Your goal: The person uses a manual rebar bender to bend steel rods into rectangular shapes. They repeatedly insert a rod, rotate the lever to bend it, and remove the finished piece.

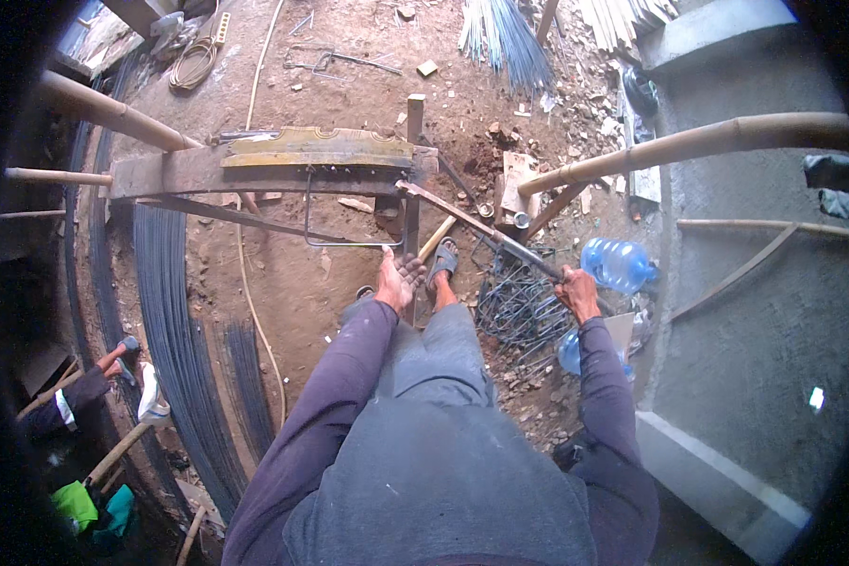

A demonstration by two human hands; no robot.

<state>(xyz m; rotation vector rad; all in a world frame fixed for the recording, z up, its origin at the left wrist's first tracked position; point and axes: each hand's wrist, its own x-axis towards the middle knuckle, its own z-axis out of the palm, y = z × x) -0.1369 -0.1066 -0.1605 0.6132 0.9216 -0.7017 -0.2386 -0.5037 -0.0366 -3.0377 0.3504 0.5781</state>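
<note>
A thin steel rod bent into a rectangular stirrup [307, 212] hangs from the front of a wooden bench [189, 173]. At its lower right corner is my left hand [401, 280], palm turned up and fingers spread, the thumb close to the rod; whether it touches I cannot tell. My right hand [577, 293] is wrapped round the dark grip end of a long rebar bending bar [481, 229]. The bar's far end meets the bench's right end, beside the stirrup's upper corner. A yellowish, scalloped wooden board [316, 148] lies on the bench top.
Tangled bent rods [524, 307] and a blue water jug [617, 265] lie right of my feet. Long steel bars [172, 292] stretch along the left. A bamboo pole [689, 149] crosses at right above a grey concrete surface [755, 311]. Another person's arm [85, 385] shows at far left.
</note>
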